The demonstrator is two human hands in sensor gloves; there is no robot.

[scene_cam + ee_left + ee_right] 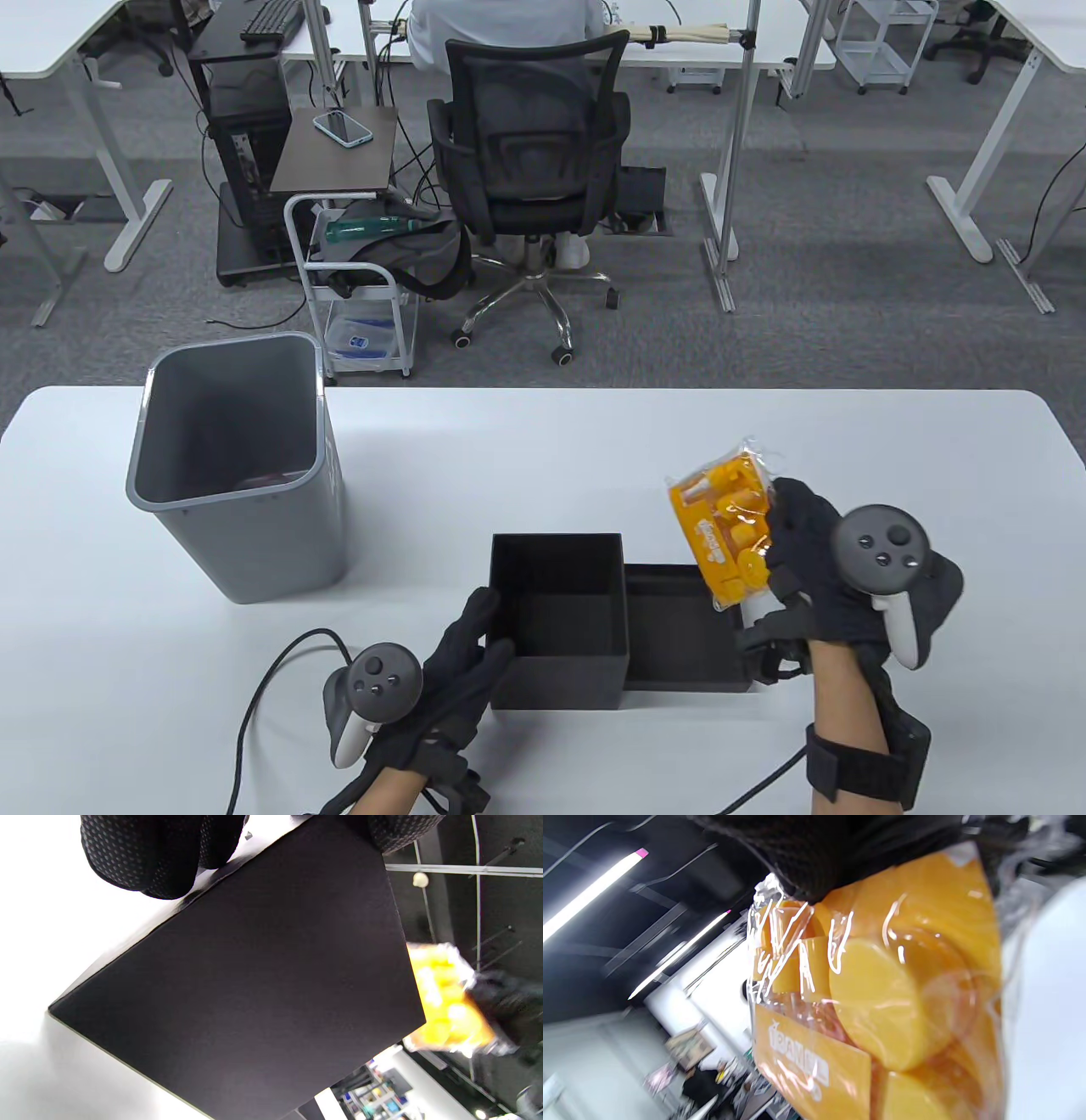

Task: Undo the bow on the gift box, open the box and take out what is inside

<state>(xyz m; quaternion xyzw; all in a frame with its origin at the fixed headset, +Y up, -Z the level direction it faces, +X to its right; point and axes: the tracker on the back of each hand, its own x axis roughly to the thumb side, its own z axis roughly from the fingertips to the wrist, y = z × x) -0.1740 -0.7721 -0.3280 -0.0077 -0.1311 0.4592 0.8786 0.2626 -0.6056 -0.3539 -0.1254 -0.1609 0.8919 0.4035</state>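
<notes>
A black gift box (557, 630) stands without its lid near the front of the white table, its dark inside showing nothing. Its black lid (685, 626) lies upturned against the box's right side. My left hand (465, 649) holds the box's left wall, fingers over the rim; the box's outer wall (254, 984) fills the left wrist view. My right hand (793, 552) grips a clear packet of yellow plastic pieces (725, 535), raised above the lid and the table. In the right wrist view the packet (878, 993) is close under the gloved fingers (818, 853).
A grey waste bin (233, 458) stands on the table (543, 441) at the left, something reddish at its bottom. A black cable (271, 679) trails from the left wrist. Beyond the table a person sits in an office chair (526, 161), beside a small cart (361, 289).
</notes>
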